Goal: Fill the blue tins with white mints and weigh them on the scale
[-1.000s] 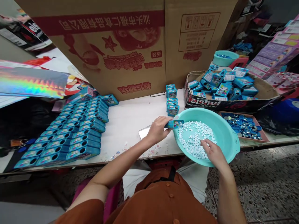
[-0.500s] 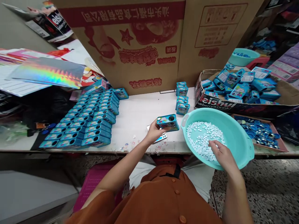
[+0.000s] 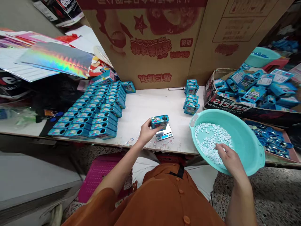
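My left hand holds a small blue box with a round dark hole in its top, over a small silver digital scale on the white table. My right hand is inside the turquoise basin, its fingertips pinched together at the edge of the small white candies. Whatever is between those fingertips is too small to make out.
Rows of blue boxes stand at the left, and several more near the basin. A tall cardboard carton rises behind. At right are a carton of blue boxes and a tray of blue caps.
My left hand has moved left with the blue box, and more of the scale shows. My right hand remains at the candies. The whole view has shifted slightly.
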`<state>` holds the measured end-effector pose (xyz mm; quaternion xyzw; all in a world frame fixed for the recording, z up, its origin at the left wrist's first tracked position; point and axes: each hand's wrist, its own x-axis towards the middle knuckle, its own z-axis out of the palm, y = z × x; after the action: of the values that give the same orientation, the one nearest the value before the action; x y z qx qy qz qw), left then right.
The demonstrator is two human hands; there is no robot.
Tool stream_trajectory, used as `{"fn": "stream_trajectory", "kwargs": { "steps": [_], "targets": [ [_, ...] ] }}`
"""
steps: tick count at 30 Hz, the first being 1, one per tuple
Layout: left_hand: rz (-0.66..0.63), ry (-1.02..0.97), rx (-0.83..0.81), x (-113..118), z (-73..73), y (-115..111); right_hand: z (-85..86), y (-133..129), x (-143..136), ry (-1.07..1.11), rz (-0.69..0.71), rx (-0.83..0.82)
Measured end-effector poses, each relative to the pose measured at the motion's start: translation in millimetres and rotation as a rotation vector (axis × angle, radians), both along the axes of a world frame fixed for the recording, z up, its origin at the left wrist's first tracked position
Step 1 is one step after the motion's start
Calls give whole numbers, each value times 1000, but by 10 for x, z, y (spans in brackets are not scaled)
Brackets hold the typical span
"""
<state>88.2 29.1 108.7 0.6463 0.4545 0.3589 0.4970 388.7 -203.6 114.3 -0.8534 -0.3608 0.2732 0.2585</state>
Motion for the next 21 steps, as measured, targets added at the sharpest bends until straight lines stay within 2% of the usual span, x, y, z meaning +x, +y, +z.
{"fn": "stream_trajectory", "kwargs": {
  "steps": [2,4,7,9,11,15,18,21],
  "targets": [
    [-55,9,32,86,189,-30,-15,30,-14,7,-14,14],
    [-131,40,116,248,449,-64,-2,49,-62,1,-52,73],
    [-265,84,321,581,837,-119,31,61,-144,24,-49,159],
    [-384,77,440,846,983,-136,32,72,-156,-16,-73,187],
    [-507,69,542,1140,1013,-137,27,70,-132,-63,-105,217],
    [-634,83,645,1618,882,-143,35,-15,-102,-121,-147,257],
    [-641,84,639,1731,770,-142,45,-88,-103,-149,-143,236],
    [-629,60,584,1693,713,-137,53,-115,-92,-166,-143,224]
  ]
}}
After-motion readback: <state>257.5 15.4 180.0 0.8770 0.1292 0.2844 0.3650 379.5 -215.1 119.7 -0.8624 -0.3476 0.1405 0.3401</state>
